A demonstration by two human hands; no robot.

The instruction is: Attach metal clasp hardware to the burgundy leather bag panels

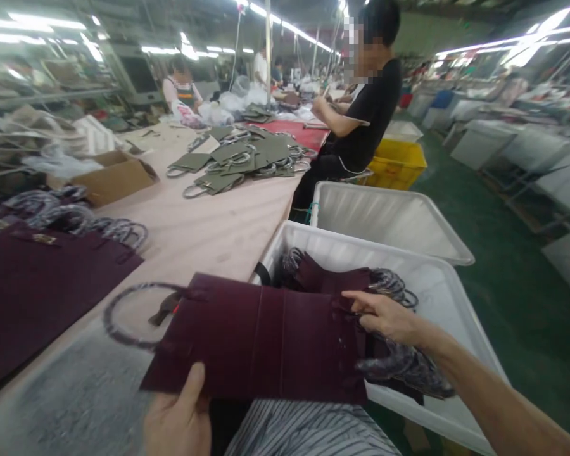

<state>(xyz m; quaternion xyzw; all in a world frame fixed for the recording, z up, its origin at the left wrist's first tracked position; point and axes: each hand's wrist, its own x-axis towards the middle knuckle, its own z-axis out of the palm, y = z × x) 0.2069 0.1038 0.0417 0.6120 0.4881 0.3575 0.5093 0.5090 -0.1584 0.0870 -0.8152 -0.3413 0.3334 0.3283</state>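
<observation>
A flat dark burgundy handbag panel is spread above my lap, with a fold line across its middle. A plastic-wrapped handle loops from its left end, and another dark wrapped handle hangs at its right end. My left hand grips the lower left edge, thumb on top. My right hand is at the panel's upper right corner, index finger stretched along it and the other fingers curled in at the handle attachment. Behind the panel, more burgundy bag pieces with wrapped handles lie in a white plastic bin.
On the table, a stack of burgundy panels lies left and a pile of green bag pieces farther back. A cardboard box stands at left. A seated co-worker, another white bin and a yellow crate are beyond.
</observation>
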